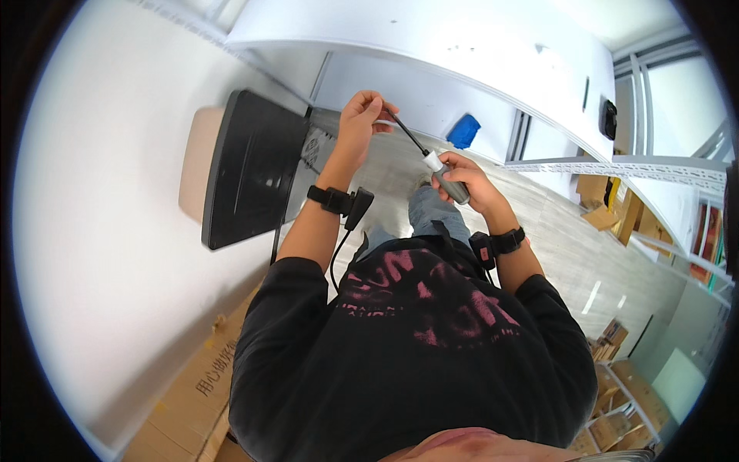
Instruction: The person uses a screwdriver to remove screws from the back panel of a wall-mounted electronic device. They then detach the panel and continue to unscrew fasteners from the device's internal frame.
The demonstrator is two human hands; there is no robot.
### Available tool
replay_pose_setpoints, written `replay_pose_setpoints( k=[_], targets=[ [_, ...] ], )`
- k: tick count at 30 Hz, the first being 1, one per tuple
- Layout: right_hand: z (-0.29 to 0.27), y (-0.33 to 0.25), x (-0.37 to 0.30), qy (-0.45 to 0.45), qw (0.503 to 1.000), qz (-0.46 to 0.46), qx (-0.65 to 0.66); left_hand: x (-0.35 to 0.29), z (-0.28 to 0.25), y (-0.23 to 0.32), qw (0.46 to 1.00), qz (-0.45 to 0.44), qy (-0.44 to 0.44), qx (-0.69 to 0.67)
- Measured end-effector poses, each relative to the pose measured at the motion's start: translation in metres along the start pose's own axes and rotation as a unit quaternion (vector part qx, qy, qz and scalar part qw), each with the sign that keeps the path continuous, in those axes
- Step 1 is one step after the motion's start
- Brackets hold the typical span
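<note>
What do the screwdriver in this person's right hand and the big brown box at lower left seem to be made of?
Screwdriver: its thin, straight, dark shaft is probably steel; its handle, smooth and evenly coloured in white and grey, looks like plastic, though the grey part could be rubber.
Brown box: most likely matt cardboard, judging by its dull tan surface and printed lettering.

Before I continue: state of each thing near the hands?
Screwdriver-like tool with grey handle, white collar, black shaft: raised, slanted.
Right hand: closed around the handle.
Left hand: fingers curled near the shaft's tip; contact unclear.
Black left wrist strap: fastened.
Black right wrist strap: fastened.
Blue crumpled bundle: untouched.
</note>
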State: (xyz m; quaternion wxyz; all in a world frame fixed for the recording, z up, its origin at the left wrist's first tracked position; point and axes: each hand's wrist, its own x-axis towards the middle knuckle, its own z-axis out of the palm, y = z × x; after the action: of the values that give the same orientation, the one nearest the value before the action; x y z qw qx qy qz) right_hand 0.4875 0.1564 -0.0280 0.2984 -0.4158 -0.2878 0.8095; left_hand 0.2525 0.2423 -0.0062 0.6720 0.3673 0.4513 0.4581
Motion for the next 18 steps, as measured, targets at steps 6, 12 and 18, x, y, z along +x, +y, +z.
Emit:
replay_pose_setpoints(
  k=[6, 12, 18],
  targets=[
    [-0.071, -0.016, -0.009, 0.052, 0.996, -0.036, 0.063, 0.1, 0.073, -0.035, 0.935, 0.175, 0.098, 0.291],
    [-0.111, -0.03, -0.003, 0.072, 0.993, -0.045, 0.083, 0.152, 0.103, -0.062, 0.843, 0.331, 0.141, 0.399],
    [-0.128, -0.043, 0.01, 0.073, 0.993, -0.036, 0.088, 0.157, 0.104, -0.072, 0.776, 0.385, 0.159, 0.473]
  ],
)
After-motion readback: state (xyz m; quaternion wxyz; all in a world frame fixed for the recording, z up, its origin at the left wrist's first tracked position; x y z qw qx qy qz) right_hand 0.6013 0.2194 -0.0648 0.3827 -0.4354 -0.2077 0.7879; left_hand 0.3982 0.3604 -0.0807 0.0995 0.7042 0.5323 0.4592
